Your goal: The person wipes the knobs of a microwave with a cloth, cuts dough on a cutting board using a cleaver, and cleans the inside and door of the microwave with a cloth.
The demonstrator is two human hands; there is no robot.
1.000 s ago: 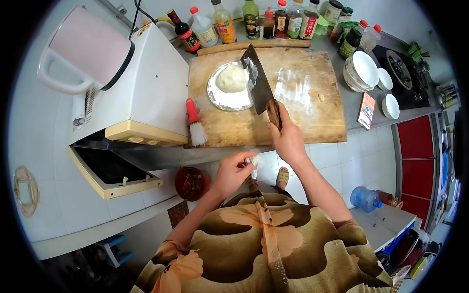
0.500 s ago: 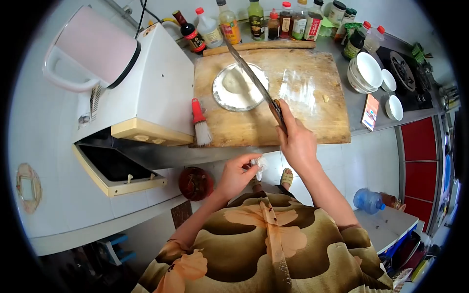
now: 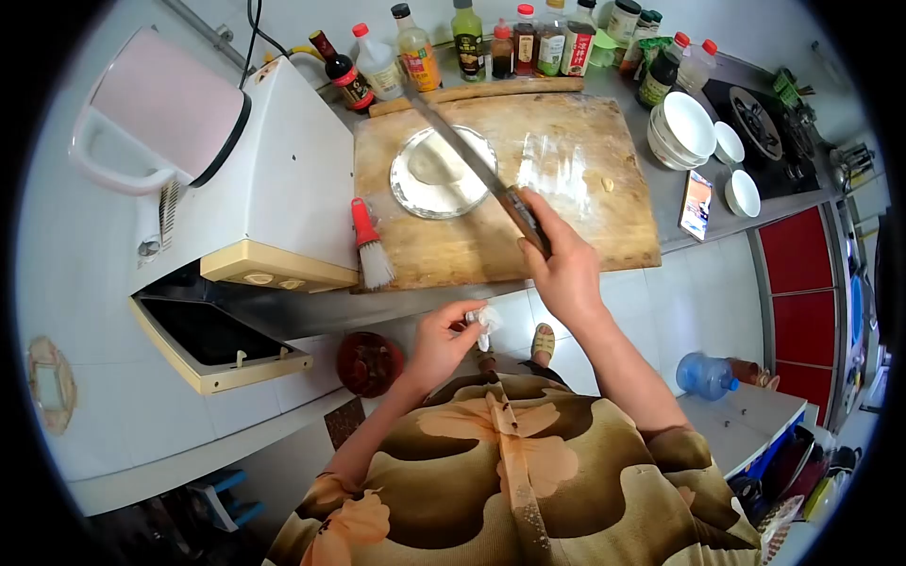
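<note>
My right hand (image 3: 566,274) is wrapped round the handle of a kitchen knife (image 3: 464,149). Its long blade slants up and left over a round metal plate (image 3: 404,191). Pale, flat dough or flour (image 3: 439,162) lies on that plate; which of the two I cannot tell. Close to my body, below the board's front edge, my left hand (image 3: 442,346) pinches a crumpled white tissue (image 3: 488,325). Under the plate is a wooden cutting board (image 3: 566,236) with white flour smears (image 3: 562,174). A red-handled brush (image 3: 368,247) lies at the board's left edge.
A rolling pin (image 3: 491,91) lies along the board's back edge, with several bottles (image 3: 469,42) behind. To the left stands a white oven (image 3: 293,160) with its door (image 3: 222,344) hanging open. White bowls (image 3: 687,127) and a phone (image 3: 696,206) sit right of the board.
The whole view has shifted slightly, so most things appear a little further left. My right hand and the knife have come slightly nearer to my body. Both hands keep their hold.
</note>
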